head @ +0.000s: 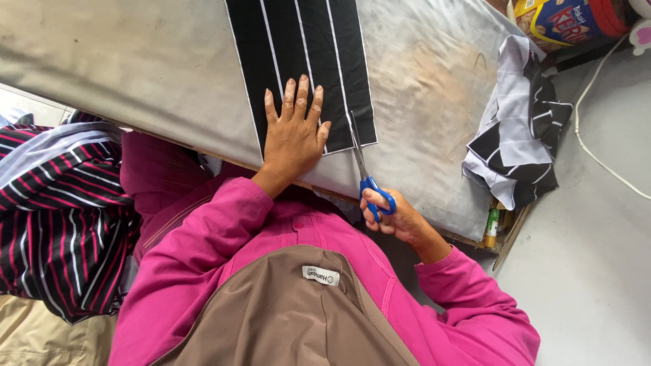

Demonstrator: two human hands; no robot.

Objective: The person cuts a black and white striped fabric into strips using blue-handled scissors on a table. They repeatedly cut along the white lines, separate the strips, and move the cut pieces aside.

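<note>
Left hand (293,132): flat and spread, palm down, grasping nothing, pressed on the near end of the striped fabric (302,61).
Right hand (397,217): clenched through the blue handles of the scissors (364,169), thumb and fingers in the loops.
Scissors: blades pointing away from the grip, up along the right edge of the striped fabric; tips just beside the spread thumb; blades close together, though whether cloth sits between them cannot be told.
Striped fabric: black with thin white lines, lying flat on the table (135,61), stretching away from the pressing palm to the far edge of the view.
Table: grey, stained, worn; near edge running just under both wrists.
Scrap pile (519,129): black, white and grey offcuts, well apart from the scissor grip, out beyond the right hand at the table corner.
Folded cloth (61,196): dark with red and white stripes, off to the outer side of the left arm, below the table edge.
White cord (597,135): on the floor past the scrap pile.
</note>
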